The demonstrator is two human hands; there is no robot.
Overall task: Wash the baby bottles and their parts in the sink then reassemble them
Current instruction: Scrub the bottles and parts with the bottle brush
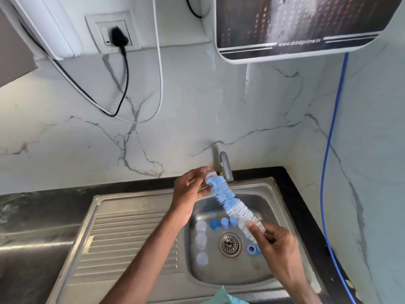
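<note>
Your left hand (pixel 190 190) pinches a small pale part (pixel 210 175) between thumb and fingertips; it looks like a teat or a collar, but the blur will not let you tell which. Your right hand (pixel 274 240) is curled round the lower, white end of the bottle brush (pixel 232 205). The two hands are well apart, and the brush runs slantwise between them over the basin, its blue tip pushed into the mouth of the part. By my reading this is the scrubbing step, with one piece being brushed out. Below, in the sink (pixel 131 207), three clear pieces (pixel 201 239) lie in a row to the left of the drain (pixel 230 242). Three blue caps (pixel 224 222) stand just behind the drain and a blue ring (pixel 251 250) lies to its right, partly behind your right wrist. Nothing is screwed together yet, so most of the task seems left to do. The tap (pixel 225 165) stands just beyond your left hand, and no stream shows from it. Next you will likely twist the brush while holding the light part firm, then rinse it. Keep it over the basin, for a wet piece this small could slip onto the dark counter (pixel 285 174).
</note>
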